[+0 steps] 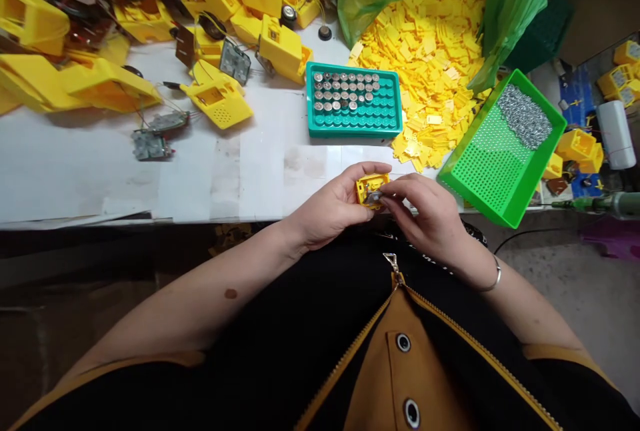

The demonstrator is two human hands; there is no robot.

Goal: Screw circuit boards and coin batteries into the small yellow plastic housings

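Observation:
Close to the table's front edge, my left hand [340,203] grips a small yellow plastic housing [367,185] with its open side facing up. Inside the housing sits a small grey part [373,197], its kind too small to make out. My right hand [423,207] reaches in from the other side, thumb and forefinger pinched on the grey part. Just beyond both hands stands a teal tray [354,129] with rows of round silver pieces filling part of its hollows.
A heap of flat yellow plastic pieces [425,51] spills from a green bag [520,11]. Right of it, a green basket [460,181] holds many small screws [525,117]. Yellow housings with wires [215,94] crowd the back left. A screwdriver-like tool [620,205] lies at far right.

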